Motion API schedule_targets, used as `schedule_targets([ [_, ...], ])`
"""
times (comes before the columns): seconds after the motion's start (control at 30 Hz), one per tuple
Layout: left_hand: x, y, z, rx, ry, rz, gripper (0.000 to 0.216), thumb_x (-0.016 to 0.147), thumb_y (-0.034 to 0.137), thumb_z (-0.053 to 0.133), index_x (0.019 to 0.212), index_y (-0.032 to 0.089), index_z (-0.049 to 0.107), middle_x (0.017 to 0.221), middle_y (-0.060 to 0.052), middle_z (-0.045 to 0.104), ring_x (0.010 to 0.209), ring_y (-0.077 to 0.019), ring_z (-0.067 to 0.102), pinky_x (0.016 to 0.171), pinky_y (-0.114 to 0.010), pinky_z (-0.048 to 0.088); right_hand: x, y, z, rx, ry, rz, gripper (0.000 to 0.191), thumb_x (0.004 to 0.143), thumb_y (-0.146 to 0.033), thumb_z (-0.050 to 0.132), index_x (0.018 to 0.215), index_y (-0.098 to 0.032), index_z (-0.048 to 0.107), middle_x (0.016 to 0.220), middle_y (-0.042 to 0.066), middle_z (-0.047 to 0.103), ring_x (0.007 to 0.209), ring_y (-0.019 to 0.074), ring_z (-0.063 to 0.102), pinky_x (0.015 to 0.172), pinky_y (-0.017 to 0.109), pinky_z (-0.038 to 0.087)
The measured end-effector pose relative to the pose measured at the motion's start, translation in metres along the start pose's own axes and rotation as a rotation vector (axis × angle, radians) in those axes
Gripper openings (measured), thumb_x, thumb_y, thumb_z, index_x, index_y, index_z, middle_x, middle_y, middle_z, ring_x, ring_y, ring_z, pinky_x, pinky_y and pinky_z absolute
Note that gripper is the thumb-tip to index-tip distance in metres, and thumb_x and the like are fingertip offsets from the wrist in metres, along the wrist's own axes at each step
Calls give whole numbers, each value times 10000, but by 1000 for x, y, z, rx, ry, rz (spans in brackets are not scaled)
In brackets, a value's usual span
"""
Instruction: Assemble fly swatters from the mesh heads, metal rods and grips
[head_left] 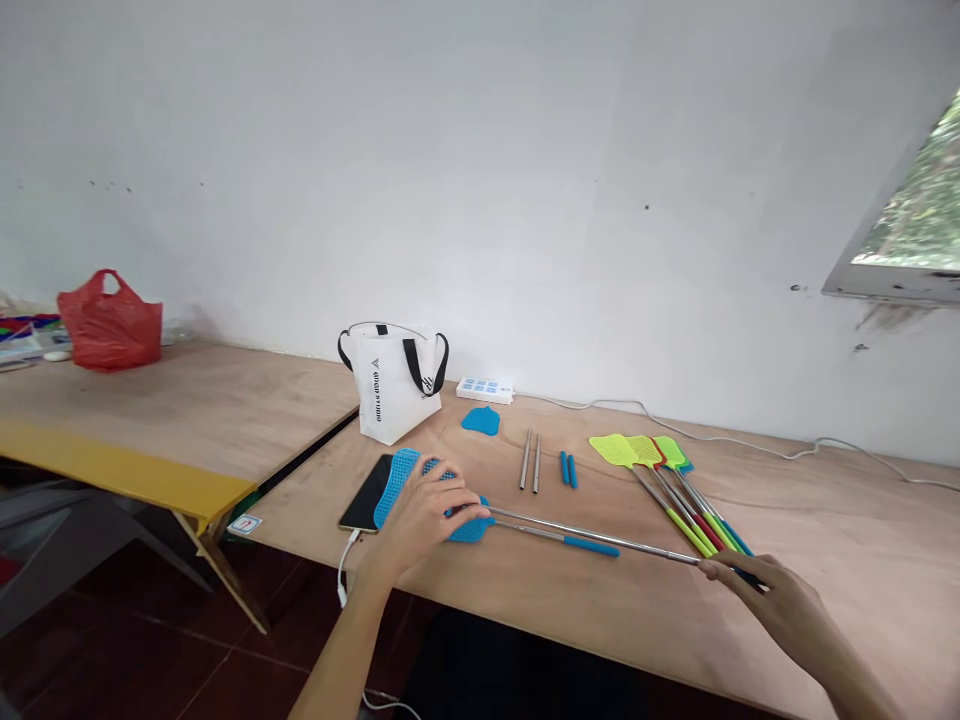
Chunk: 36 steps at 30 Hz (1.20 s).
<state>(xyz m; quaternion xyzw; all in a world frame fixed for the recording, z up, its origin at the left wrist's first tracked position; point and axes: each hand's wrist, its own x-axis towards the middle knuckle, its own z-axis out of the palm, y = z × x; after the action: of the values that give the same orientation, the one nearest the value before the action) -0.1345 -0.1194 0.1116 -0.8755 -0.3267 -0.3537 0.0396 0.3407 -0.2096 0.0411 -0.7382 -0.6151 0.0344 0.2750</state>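
Observation:
My left hand (431, 507) is closed on the head of a blue fly swatter (396, 485), its fingers curled over the mesh. From there a long extended metal rod (585, 528) runs right to my right hand (765, 590), which is wrapped around the dark handle end. A second blue fly swatter (592, 546) lies just below the rod, with its mesh head partly under my left hand. Beyond my hands lie a loose blue swatter head (481, 420), two metal tubes (531, 462) and two blue handle grips (568, 470).
Several fly swatters (675, 490) with yellow, red, green and blue parts lie fanned near my right hand. A phone (367, 495) with a white cable lies left. Behind stand a white bag (394, 390) and a power strip (485, 389). A red bag (112, 325) sits on the other table.

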Motion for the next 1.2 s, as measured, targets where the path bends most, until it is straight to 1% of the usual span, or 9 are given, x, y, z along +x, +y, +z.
schedule_targets([
  [0.23,2,4,-2,21,-6,-3,344,1001,458,561,776,269,738,774,59,734,915,-161,580,1017,-373,289,-1,-10,-8,9,35,-42,675,789,-884,453,838,-304,796,839,70,769,781,269,700,651,324,536],
  [0.4,3,5,-1,13,-7,-3,364,1004,478,545,787,268,748,762,43,732,912,-165,579,1026,-374,300,-1,-16,-12,28,54,-40,696,768,-905,447,813,-302,793,779,77,753,744,273,691,635,331,530],
  [0.67,3,8,-4,17,-2,0,347,994,478,566,792,268,753,779,44,738,914,-161,588,1029,-371,307,-1,-10,-12,74,90,-14,667,721,-902,518,807,-303,799,855,79,771,860,314,698,701,376,550],
  [0.87,3,9,-5,-4,11,-8,316,982,472,587,802,268,746,786,52,742,924,-166,588,1036,-375,288,-1,-12,-13,74,64,19,695,705,-931,489,817,-318,795,892,67,774,903,317,690,736,393,552],
  [1.2,3,10,-7,27,18,-4,327,989,458,585,779,261,740,777,54,738,911,-156,589,1036,-372,298,-2,-14,-12,33,86,-25,678,753,-902,472,812,-307,791,851,70,767,829,290,696,672,353,550],
])
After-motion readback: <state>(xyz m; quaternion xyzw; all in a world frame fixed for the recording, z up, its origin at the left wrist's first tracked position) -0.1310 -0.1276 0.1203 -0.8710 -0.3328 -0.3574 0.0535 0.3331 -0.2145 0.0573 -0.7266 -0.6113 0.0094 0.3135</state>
